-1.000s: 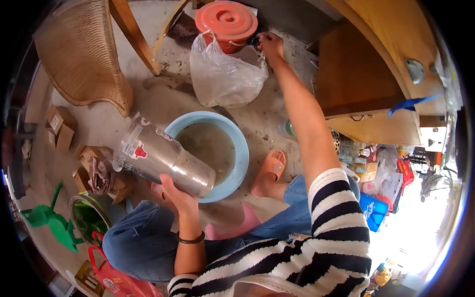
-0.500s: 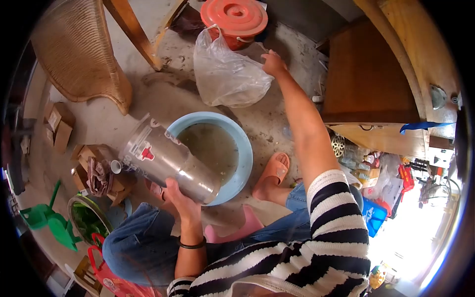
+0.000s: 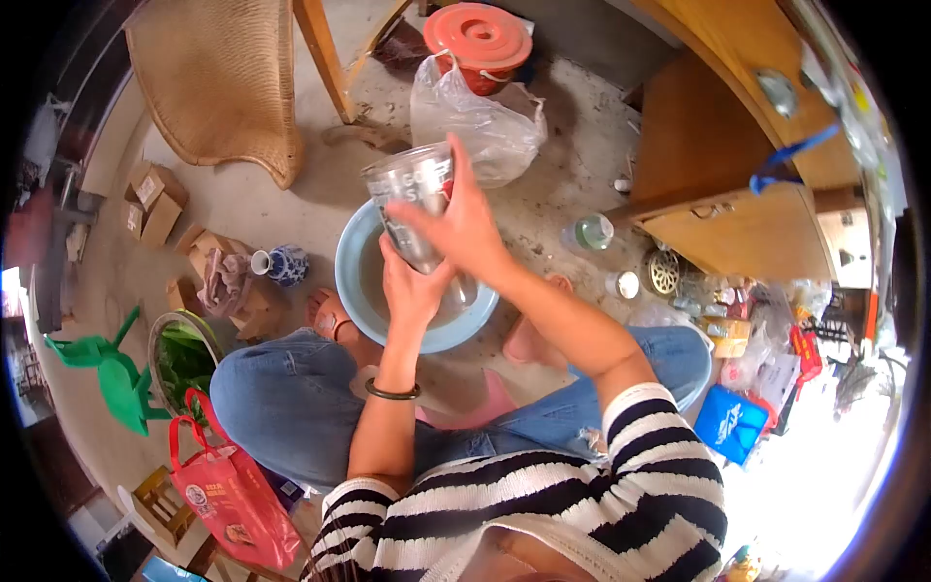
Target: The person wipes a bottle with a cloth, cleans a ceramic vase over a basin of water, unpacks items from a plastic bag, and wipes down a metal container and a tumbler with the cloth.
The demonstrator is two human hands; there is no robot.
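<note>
Above a light blue basin (image 3: 465,335) of murky water, a tall clear plastic cup stack (image 3: 412,175) with printed lettering is tilted, its wide rim away from me. My left hand (image 3: 415,286) is wrapped round its lower part. My right hand (image 3: 461,218) lies against the upper side, fingers spread and slightly blurred, with the thumb across the front. Beyond the basin lies a translucent plastic bag (image 3: 475,136), next to a red lidded bucket (image 3: 478,44).
A wicker chair (image 3: 218,87) is at upper left. Cardboard boxes (image 3: 155,204), a blue-and-white vase (image 3: 283,264) and a green-filled bin (image 3: 184,359) stand left. A red bag (image 3: 238,500) is lower left. A wooden cabinet (image 3: 737,233) and bottle (image 3: 592,232) are right.
My right hand has left the plastic bag and come back to the cups. The cups have turned more upright and moved over the basin, uncovering the vase. The view has shifted.
</note>
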